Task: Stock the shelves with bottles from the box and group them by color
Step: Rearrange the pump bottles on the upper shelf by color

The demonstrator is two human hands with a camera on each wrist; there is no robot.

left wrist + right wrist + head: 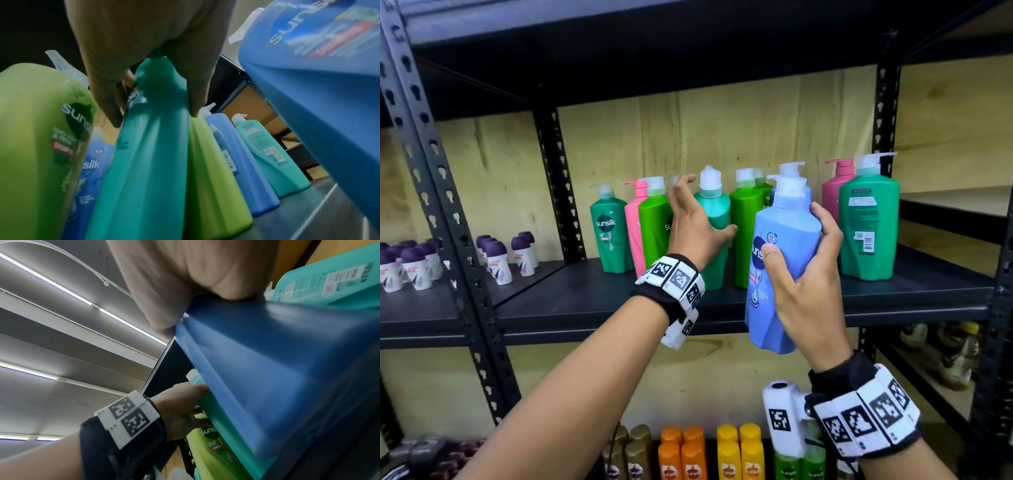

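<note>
The right hand (806, 284) wraps its thumb and fingers around a tall light-blue plastic pump bottle (779, 260). It holds the bottle up in the air, tipped a little, in front of the front edge of the black metal shelf (571, 301). The left hand (693, 222) reaches in over the shelf and holds a teal plastic bottle with a white cap (714, 219) near its top. In the left wrist view, the fingers (107, 97) sit on one side of the bottle's neck and the thumb on the other.

The teal bottle stands on the shelf about midway along it. A bright green bottle (654, 226) stands just to its left and another bright green bottle (744, 222) just to its right. More blue pump bottles (791, 171) stand behind the held one. A pink bottle (635, 226) and a dark green bottle (609, 233) stand toward the left end. Near the right end stand a big green bottle (869, 222) and a darker pink bottle (834, 192) behind it.

On the next shelf to the left stand small white jars with purple caps (498, 257). Orange and yellow bottles (712, 452) stand on the shelf below.
</note>
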